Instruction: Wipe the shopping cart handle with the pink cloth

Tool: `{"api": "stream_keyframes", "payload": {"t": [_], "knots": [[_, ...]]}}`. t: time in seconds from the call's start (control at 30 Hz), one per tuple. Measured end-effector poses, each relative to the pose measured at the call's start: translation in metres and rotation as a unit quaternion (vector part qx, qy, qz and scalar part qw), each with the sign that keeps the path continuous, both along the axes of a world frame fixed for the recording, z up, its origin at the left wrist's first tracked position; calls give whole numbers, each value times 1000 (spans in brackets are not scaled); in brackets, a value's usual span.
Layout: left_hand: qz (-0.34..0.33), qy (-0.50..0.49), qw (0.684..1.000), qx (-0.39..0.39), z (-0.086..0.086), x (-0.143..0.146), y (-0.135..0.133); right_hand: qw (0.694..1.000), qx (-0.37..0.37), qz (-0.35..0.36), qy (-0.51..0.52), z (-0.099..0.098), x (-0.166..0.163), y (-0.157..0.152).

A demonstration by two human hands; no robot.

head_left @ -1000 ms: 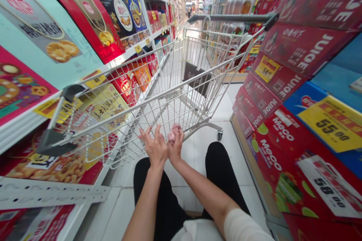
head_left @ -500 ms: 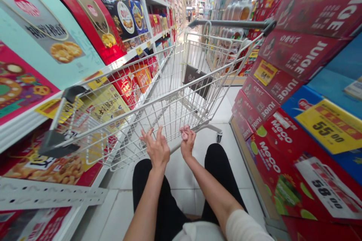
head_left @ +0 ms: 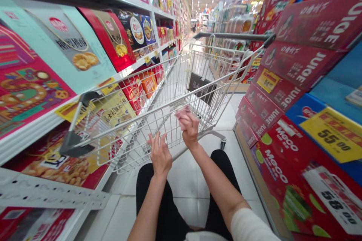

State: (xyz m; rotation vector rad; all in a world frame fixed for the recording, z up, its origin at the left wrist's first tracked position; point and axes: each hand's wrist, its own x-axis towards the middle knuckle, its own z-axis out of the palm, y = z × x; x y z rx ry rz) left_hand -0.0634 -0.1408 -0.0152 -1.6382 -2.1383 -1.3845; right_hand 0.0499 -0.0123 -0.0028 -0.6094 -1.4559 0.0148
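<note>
The person's right hand (head_left: 190,130) grips a crumpled pink cloth (head_left: 183,115) before a silver wire shopping cart (head_left: 201,88); the left hand's (head_left: 160,154) grip is loosely spread.

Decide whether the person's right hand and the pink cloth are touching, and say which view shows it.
Touching. The head view shows the right hand gripping the pink cloth, which bunches out from the fingers.

"JUIGE" is printed on boxes (head_left: 296,62), "MECO" on red cardboard (head_left: 301,165), "55.00" on a yellow tag (head_left: 333,134), "58.00" on a white tag (head_left: 333,199).
</note>
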Motion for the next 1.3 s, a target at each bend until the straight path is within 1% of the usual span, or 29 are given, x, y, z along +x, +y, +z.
{"api": "stream_keyframes", "payload": {"t": [0.07,0.1,0.13,0.17,0.2,0.27,0.3,0.37,0.43,0.47,0.5,0.57,0.67,0.7,0.77,0.87,0.97,1.07,1.17,1.23,1.3], "knots": [[-1,3,1000,4,-1,1,0,995,-23,-58,72,20,11,6],[1,4,1000,7,-1,3,0,992,-20,-79,100,32,15,8],[4,6,1000,10,-1,4,0,990,-5,-87,110,46,17,7],[7,6,1000,12,-1,5,0,991,15,-83,100,59,17,5],[10,5,1000,13,-1,6,1,994,34,-70,72,73,14,2],[9,2,1000,14,-1,9,1,998,54,-31,-21,95,1,-12],[6,-3,1000,13,0,9,0,996,55,-11,-72,103,-8,-21],[2,-21,1000,3,3,9,-4,984,57,28,-164,112,-30,-42],[8,-41,999,-6,11,7,-13,969,73,64,-228,115,-48,-62],[17,-43,999,0,18,5,-19,962,83,76,-247,115,-54,-69],[28,-36,999,14,27,3,-26,958,94,83,-258,115,-57,-74],[61,1,996,67,50,-4,-38,958,110,74,-254,116,-53,-74],[149,47,976,149,87,-22,-49,970,98,34,-221,119,-25,-51],[172,51,970,163,97,-29,-50,974,82,21,-211,121,-13,-40],[186,50,967,165,110,-45,-48,979,48,-5,-200,124,10,-17],[166,49,973,156,115,-58,-41,982,11,-42,-183,128,34,8],[133,55,974,176,112,-55,-36,982,0,-53,-184,131,37,9],[109,74,974,186,110,-45,-33,974,7,-23,-226,133,16,-13],[107,83,974,180,110,-38,-33,960,37,29,-276,133,-18,-46],[109,85,975,174,110,-38,-35,949,65,57,-303,134,-40,-65],[106,90,976,169,110,-40,-38,939,86,76,-325,136,-53,-76]]}}
